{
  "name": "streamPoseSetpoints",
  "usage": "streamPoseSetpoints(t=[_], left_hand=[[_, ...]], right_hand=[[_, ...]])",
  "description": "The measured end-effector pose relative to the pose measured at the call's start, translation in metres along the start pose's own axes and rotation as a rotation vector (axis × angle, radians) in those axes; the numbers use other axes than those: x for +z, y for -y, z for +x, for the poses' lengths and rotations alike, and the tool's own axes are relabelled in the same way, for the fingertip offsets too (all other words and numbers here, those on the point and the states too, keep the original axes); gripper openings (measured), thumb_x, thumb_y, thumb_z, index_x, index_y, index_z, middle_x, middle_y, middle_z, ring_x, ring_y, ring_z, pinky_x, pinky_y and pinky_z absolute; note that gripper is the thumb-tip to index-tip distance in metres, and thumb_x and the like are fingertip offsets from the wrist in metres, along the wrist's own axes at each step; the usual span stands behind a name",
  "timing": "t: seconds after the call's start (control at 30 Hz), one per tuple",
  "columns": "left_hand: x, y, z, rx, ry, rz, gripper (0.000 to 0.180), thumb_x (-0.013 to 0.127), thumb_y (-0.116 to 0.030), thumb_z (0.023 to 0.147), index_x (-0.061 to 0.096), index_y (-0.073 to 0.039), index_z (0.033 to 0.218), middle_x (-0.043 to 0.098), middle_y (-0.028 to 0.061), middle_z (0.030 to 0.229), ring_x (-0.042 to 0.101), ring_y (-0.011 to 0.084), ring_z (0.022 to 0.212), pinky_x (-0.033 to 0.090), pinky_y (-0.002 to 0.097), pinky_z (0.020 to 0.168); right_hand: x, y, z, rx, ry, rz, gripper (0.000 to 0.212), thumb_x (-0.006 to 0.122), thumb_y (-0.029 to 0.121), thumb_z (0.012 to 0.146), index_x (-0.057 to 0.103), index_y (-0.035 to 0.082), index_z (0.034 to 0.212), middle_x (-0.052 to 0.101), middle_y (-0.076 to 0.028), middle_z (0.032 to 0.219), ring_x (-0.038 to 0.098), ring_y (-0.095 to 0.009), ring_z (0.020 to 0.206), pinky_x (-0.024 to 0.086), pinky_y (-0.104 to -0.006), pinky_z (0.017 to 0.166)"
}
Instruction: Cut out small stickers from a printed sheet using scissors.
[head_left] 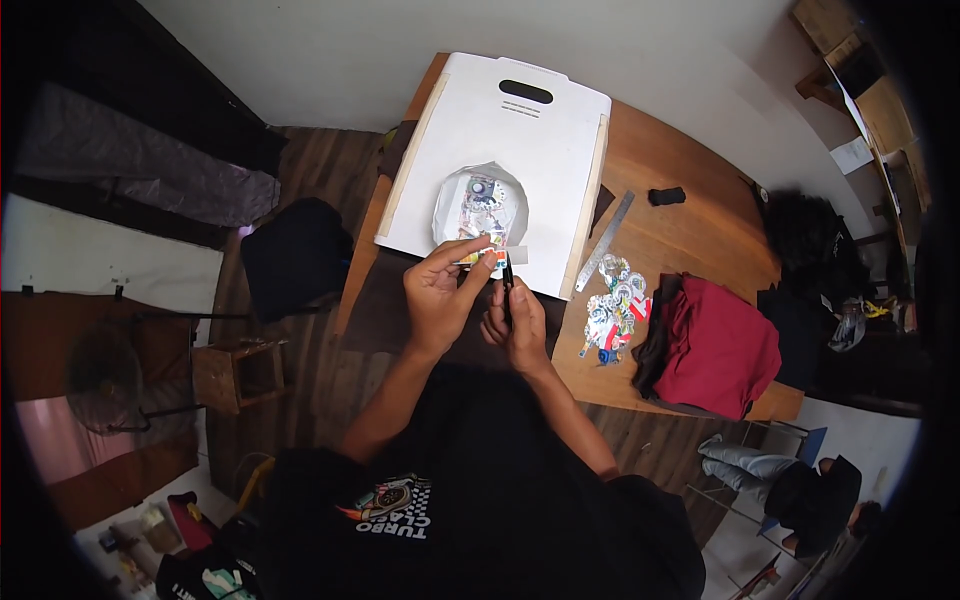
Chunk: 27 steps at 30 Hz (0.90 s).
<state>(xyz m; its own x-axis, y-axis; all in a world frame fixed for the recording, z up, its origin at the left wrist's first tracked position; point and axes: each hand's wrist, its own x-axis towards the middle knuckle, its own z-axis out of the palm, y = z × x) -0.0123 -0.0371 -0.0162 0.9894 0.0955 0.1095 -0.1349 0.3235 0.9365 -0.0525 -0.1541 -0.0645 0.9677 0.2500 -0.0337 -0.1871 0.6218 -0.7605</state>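
My left hand (438, 300) pinches a small colourful printed paper piece (497, 259) between thumb and fingers, over the near edge of a white board. My right hand (520, 330) is closed round a slim black tool (509, 275) whose tip meets the paper; I cannot make out whether it is scissors or a knife. A pale strip (516, 255) sticks out to the right of the paper. Just beyond my hands, a round whitish dish (442, 213) holds several printed cut-outs (483, 190).
The white board (425, 140) with a handle slot lies on a wooden table (660, 150). To its right are a metal ruler (606, 240), a black block (667, 196), a pile of round stickers (612, 312) and a folded red cloth (715, 340). A person (800, 490) is at lower right.
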Motion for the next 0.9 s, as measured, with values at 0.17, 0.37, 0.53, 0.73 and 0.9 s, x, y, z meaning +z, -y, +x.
streamPoseSetpoints(t=[0.17,0.37,0.53,0.73,0.9], left_hand=[[0.001,-0.002,0.001,-0.008,-0.003,0.013,0.026,0.065,0.009,0.086,0.064,0.010,0.112,0.066,0.0142,0.106,0.064,0.0151,0.095,0.052,0.0247,0.083],[0.000,-0.001,0.003,-0.033,-0.042,-0.011,0.026,0.066,0.007,0.086,0.064,0.010,0.112,0.065,0.0137,0.106,0.063,0.0143,0.095,0.052,0.0240,0.083],[-0.001,-0.003,0.004,-0.026,-0.053,0.007,0.027,0.065,0.007,0.087,0.063,0.010,0.114,0.066,0.0145,0.106,0.064,0.0139,0.094,0.052,0.0237,0.083],[-0.001,-0.002,0.002,-0.011,-0.035,0.012,0.028,0.064,0.006,0.088,0.062,0.010,0.115,0.066,0.0158,0.106,0.064,0.0137,0.094,0.052,0.0233,0.084],[0.000,-0.002,0.001,-0.033,-0.031,-0.005,0.028,0.064,0.006,0.088,0.062,0.010,0.116,0.066,0.0162,0.107,0.064,0.0141,0.095,0.052,0.0238,0.085]], right_hand=[[0.001,0.002,0.000,0.010,-0.002,0.007,0.034,0.033,0.038,0.105,0.043,0.007,0.095,0.028,0.004,0.056,0.022,-0.005,0.042,0.022,-0.0225,0.042],[-0.002,0.001,-0.005,-0.002,0.012,-0.048,0.035,0.034,0.038,0.105,0.044,0.007,0.094,0.028,0.004,0.056,0.022,-0.005,0.043,0.022,-0.0225,0.043],[0.000,0.002,-0.011,0.005,0.013,-0.071,0.035,0.035,0.038,0.105,0.044,0.006,0.094,0.029,0.004,0.056,0.022,-0.005,0.044,0.022,-0.0226,0.043],[0.000,0.004,-0.009,0.000,0.004,-0.049,0.035,0.035,0.038,0.105,0.044,0.006,0.094,0.028,0.004,0.056,0.022,-0.005,0.044,0.022,-0.0223,0.043],[0.000,0.003,-0.008,0.005,0.004,-0.039,0.034,0.035,0.037,0.105,0.044,0.006,0.094,0.027,0.004,0.056,0.022,-0.005,0.044,0.022,-0.0223,0.043]])
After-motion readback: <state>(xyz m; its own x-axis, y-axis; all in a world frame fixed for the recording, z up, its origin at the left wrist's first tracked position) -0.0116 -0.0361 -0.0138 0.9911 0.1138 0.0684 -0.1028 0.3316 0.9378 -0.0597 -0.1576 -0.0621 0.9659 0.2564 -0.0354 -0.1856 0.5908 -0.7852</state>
